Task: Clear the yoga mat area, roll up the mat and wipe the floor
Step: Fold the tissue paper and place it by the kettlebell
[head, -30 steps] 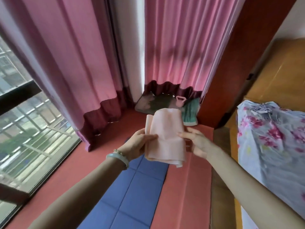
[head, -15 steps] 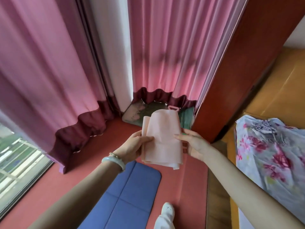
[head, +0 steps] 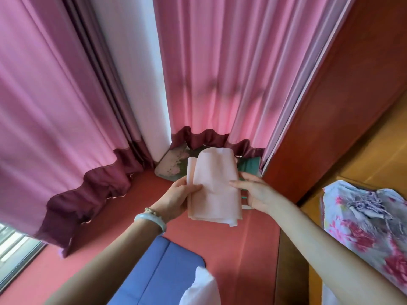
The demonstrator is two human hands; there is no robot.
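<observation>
Head view: both forearms reach forward from the bottom corners and meet mid-frame, held above the floor.

Left hand [head: 176,198]: palm turned inward, thumb laid across the front of the folded pink cloth [head: 212,187], fingers hidden behind it. It pinches the cloth's left edge. Pale bangle [head: 152,219] and a thin bead bracelet on the wrist.

Right hand [head: 256,194]: palm facing left, fingers mostly straight and together, fingertips touching the cloth's right edge. Thumb not clearly visible, so can't tell whether it actually grips or just steadies.

Cloth: folded in layers, held upright between the two hands, lower edge hanging free, clear of the floor.

Blue mat [head: 158,276]: flat on the red floor [head: 237,249] at bottom centre, below the hands, rounded far corner visible, fold crease running along it. Something white [head: 200,289] at the bottom edge overlaps the mat; too cropped to identify.

Surroundings: pink curtains [head: 220,73] with dark maroon hems on the left and straight ahead, a green and pinkish flat item [head: 174,166] on the floor in the corner behind the cloth, brown wood panel [head: 341,106] at right, floral fabric [head: 363,221] at the right edge.
</observation>
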